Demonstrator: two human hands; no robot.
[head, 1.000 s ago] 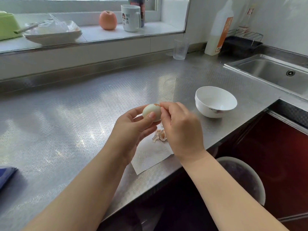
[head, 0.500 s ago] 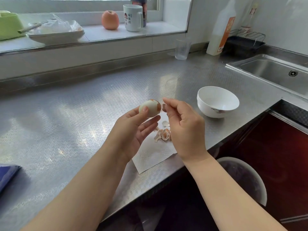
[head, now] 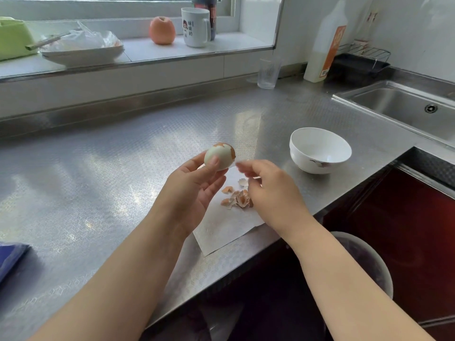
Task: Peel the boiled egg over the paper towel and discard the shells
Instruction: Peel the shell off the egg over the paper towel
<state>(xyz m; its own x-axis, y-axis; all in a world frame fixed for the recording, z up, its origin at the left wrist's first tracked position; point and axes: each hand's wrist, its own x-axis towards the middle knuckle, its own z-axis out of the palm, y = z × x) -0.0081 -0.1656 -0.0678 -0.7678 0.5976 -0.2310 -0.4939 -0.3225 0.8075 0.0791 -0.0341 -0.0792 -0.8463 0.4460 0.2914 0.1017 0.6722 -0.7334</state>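
Note:
My left hand holds the boiled egg at its fingertips, thumb on the front, above the far corner of the white paper towel. The egg is mostly bare white, with brown shell left on its top and right side. My right hand hovers just right of the egg without touching it. It is motion-blurred, its fingers are loosely bent, and I see nothing between them. A small heap of shell pieces lies on the towel below the hands.
A white bowl stands right of the towel on the steel counter. A sink is at the far right, a glass and a bottle at the back. A lined bin sits below the counter edge. A blue cloth lies at the left.
My right hand has come off the egg and dropped lower to the right, over the towel. More shell pieces lie on the towel. The left hand has turned the egg slightly.

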